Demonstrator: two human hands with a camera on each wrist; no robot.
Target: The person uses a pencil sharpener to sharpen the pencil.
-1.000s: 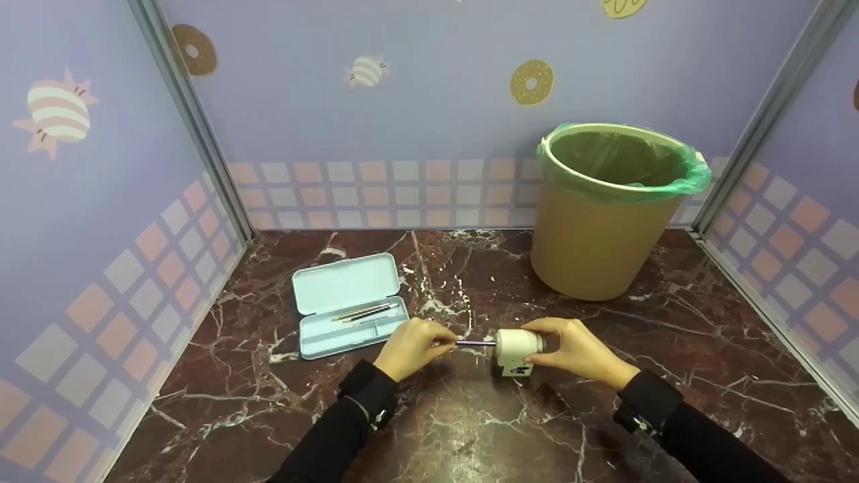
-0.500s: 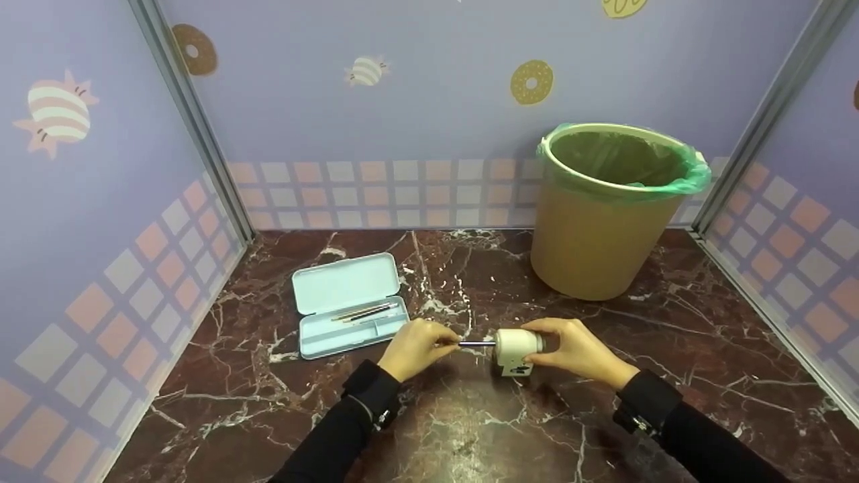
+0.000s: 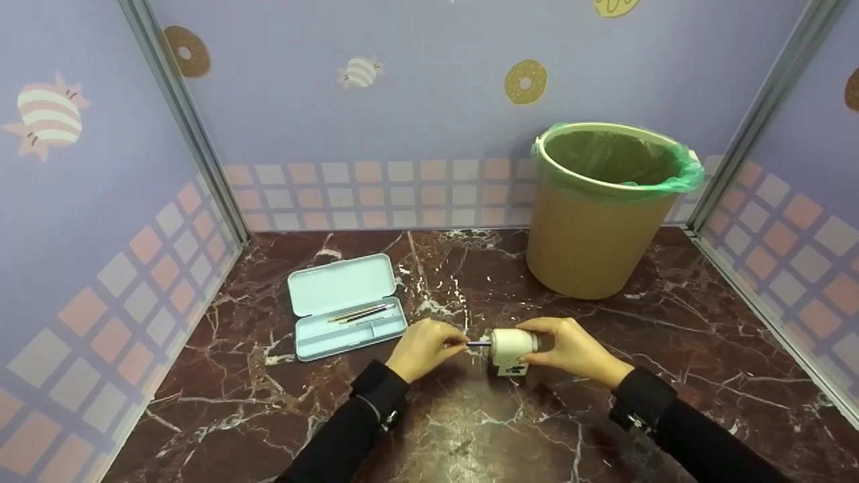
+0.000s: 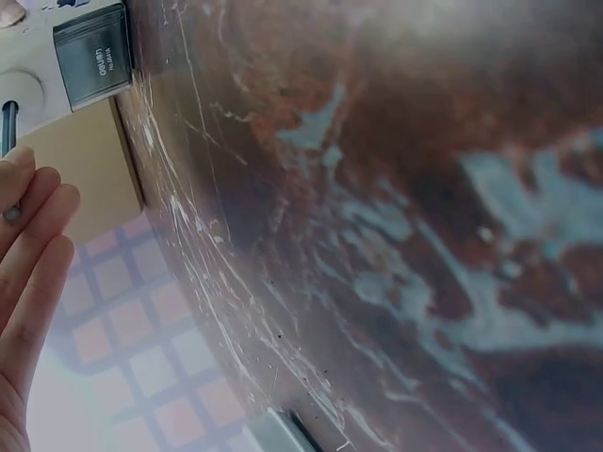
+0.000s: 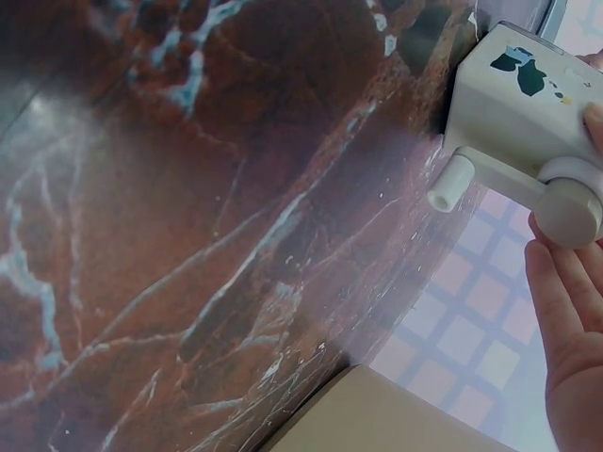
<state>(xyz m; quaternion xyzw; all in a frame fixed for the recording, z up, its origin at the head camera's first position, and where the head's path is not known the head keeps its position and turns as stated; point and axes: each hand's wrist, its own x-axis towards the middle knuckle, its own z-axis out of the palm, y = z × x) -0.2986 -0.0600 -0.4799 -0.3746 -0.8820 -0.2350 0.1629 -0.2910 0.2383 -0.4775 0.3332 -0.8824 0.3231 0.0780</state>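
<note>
A white crank pencil sharpener point(image 3: 513, 343) stands on the marble-patterned table, in front of the person. My left hand point(image 3: 423, 350) pinches a dark pencil point(image 3: 478, 343) that lies level, with its far end inside the sharpener's round hole. The left wrist view shows the pencil's butt end near the fingertips and the sharpener's dark see-through drawer point(image 4: 96, 61). From the other side, my right hand point(image 3: 576, 350) holds the sharpener body between thumb and fingers. Its crank handle point(image 5: 452, 183) points outward below the body in the right wrist view, with the fingers close by the hub point(image 5: 571, 215).
An open light-blue pencil case point(image 3: 342, 285) lies left of the hands, with several thin pencils point(image 3: 362, 313) inside. Behind at the right stands a tall tan bin point(image 3: 590, 235) with a green liner point(image 3: 688, 176). Patterned wall panels point(image 3: 429, 100) enclose the table's back and sides.
My left hand has moved right, closer to the sharpener, and less of the pencil shows between fingers and hole. The right hand keeps its hold. The head view has shifted slightly.
</note>
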